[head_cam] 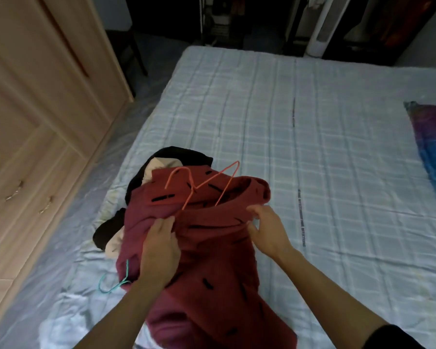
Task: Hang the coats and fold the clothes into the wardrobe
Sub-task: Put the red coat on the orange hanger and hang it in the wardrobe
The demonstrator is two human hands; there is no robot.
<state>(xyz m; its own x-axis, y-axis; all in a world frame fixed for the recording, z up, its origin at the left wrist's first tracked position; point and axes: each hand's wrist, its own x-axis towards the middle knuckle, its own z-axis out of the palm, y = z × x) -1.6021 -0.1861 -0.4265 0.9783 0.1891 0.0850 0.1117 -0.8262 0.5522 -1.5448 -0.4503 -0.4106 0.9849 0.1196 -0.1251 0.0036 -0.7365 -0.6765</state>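
A dark red garment with short black dashes (212, 260) lies heaped on the bed's near left part. An orange wire hanger (202, 185) pokes out of its upper opening, hook to the left. My left hand (160, 248) rests on the red cloth with its fingertips at the fold beside the hanger. My right hand (267, 229) pinches the cloth's edge at the right of the opening. Under the red garment lie a black garment (181, 154) and a beige one (161, 165). A teal hanger (115, 280) sticks out at the heap's lower left.
The bed (312, 147) carries a pale blue checked sheet. A light wooden wardrobe (35, 109) with closed doors and drawers stands along the left. A purple and blue pillow (433, 147) lies at the right edge. Dark furniture and a white tower fan (320, 26) stand beyond the bed.
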